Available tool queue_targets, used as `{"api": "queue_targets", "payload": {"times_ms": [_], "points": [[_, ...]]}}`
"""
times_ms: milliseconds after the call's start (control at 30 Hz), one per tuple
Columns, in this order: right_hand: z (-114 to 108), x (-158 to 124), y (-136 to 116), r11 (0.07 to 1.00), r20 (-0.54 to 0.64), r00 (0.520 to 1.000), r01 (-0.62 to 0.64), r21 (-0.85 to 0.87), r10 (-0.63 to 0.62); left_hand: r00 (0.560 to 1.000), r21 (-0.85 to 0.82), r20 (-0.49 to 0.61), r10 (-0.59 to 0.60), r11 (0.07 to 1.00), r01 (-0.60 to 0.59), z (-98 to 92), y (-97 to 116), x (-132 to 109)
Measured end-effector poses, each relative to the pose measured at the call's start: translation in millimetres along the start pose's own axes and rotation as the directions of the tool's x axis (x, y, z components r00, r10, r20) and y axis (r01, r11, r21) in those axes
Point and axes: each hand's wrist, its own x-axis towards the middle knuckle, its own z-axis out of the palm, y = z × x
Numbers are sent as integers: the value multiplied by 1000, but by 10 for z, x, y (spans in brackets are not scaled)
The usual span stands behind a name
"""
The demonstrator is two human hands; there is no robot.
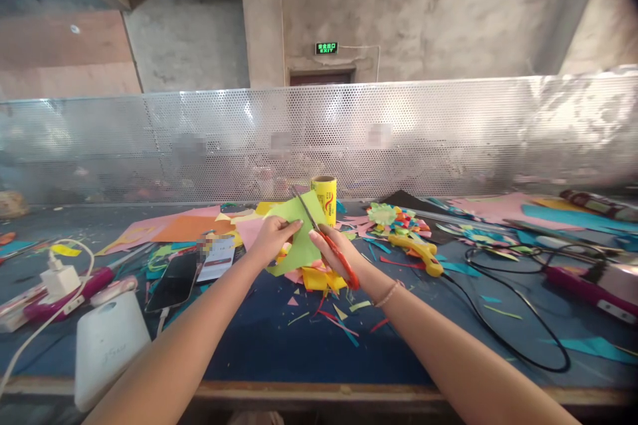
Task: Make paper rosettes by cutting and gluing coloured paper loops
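Observation:
A sheet of light green paper [306, 247] is pinched in my left hand [272, 236], thumb on top near its left edge. My right hand [339, 252] grips red-handled scissors [345, 263], their blades slanting up and left across the green paper. Whether the blades are apart is hard to tell. Just behind the sheet stands a yellow cardboard tube [325, 199] with printed lettering. Under my hands lie yellow paper pieces [323, 279] and small coloured scraps.
Left are a phone [174, 281], a white power bank [110, 345] and a purple power strip [70, 299]. A yellow glue gun [417, 252] with a looping black cable [523, 295] lies right. Pink paper [144, 229] spreads behind; a perforated metal screen [319, 123] borders the table.

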Motion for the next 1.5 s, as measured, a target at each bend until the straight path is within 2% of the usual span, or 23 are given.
{"api": "queue_targets", "payload": {"times_ms": [200,300,467,600,833,933,1000,1100,1167,1233,1267,1367,1500], "points": [[1,18,-32,995,4,997,-83,-51,83,1000,28,-21,2,1000,-1,-6,-12,10],[-28,4,-59,995,1,997,-75,-70,75,1000,23,-11,-5,1000,6,-19,-52,27],[-74,-24,-83,999,20,999,-33,-17,33,1000,117,25,-3,993,0,-23,-42,20],[-73,-12,-86,998,28,998,-57,7,57,1000,176,29,-10,984,4,-17,2,1],[-88,21,-98,995,-6,996,-91,-51,91,999,159,33,-17,987,12,-11,-12,19],[-118,28,-99,992,-38,996,-84,-92,80,1000,146,-24,-12,989,15,-22,-24,26],[-146,50,-67,990,-48,996,-83,-115,78,993,101,-119,1,995,11,-59,-53,48],[-214,124,70,975,-59,987,-155,-158,147,941,-23,-339,-14,1000,6,-177,-137,126],[-281,188,219,946,-93,964,-263,-191,250,833,-144,-549,-63,989,-21,-278,-193,194],[-365,245,394,907,-143,932,-357,-221,332,740,-327,-651,-169,942,-72,-371,-227,251],[-410,266,482,890,-166,921,-384,-245,351,712,-404,-665,-224,910,-91,-409,-235,270],[-529,297,711,839,-204,904,-425,-340,375,689,-514,-655,-309,851,-107,-482,-243,289],[-590,295,874,772,-214,896,-444,-455,389,717,-552,-609,-338,830,-77,-520,-291,274]]}}
